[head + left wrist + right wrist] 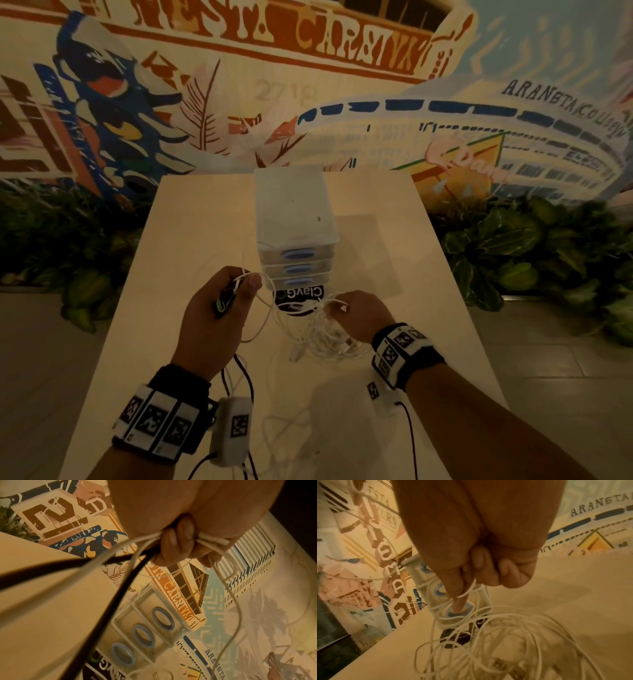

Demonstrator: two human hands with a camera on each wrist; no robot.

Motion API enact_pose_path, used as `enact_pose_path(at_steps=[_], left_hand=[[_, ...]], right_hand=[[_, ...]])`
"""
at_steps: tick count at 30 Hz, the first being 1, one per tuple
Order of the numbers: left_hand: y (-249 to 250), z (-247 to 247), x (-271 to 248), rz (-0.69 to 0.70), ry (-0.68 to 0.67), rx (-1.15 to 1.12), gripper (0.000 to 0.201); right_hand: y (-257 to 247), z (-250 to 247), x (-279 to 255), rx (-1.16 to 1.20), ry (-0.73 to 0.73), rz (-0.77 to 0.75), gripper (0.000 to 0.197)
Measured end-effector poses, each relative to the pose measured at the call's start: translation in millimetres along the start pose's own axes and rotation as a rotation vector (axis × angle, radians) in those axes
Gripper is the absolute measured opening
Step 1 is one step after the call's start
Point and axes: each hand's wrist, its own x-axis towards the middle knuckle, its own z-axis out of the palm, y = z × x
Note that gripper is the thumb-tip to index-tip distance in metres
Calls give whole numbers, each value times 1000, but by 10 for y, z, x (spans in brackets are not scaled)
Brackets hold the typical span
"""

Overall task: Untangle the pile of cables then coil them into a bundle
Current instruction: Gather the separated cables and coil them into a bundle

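White cables, heaped in a messy pile on the pale counter, just in front of a little clear drawer box. Held a few white strands and a dark cord tight in the left grip, with fingers curled round them, up off the counter. Pinched one thin white loop in the right grip, right over the pile, with the pointing finger poked down among the loops. Stretched one white strand from the left grip across to the pile.

Looked like the untangling step, only partly done: most loops jumbled together, nothing coiled yet. Next, probably called for moving the two grips slowly apart, following the held strand down to the crossing, and slipping it out of the knot. Called for a soft pull, not a hard tug, for fear of tightening the knot or dragging the whole pile along.
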Motion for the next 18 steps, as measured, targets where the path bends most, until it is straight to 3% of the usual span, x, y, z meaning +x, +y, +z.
enact_pose_path(at_steps=[4, 7, 14, 18], left_hand=[[-16, -27, 6, -14, 5, -49, 27], [-22, -29, -5, 0, 3, -53, 36], [-64, -47, -40, -4, 4, -25, 32], [-36, -77, -54, -8, 2, -15, 37]], right_hand=[[-59, -30, 14, -41, -6, -22, 37], [-79, -42, 19, 24, -62, -39, 29], [-59, 6, -58, 44, -187, 27, 27], [25, -80, -170, 3, -268, -36, 21]])
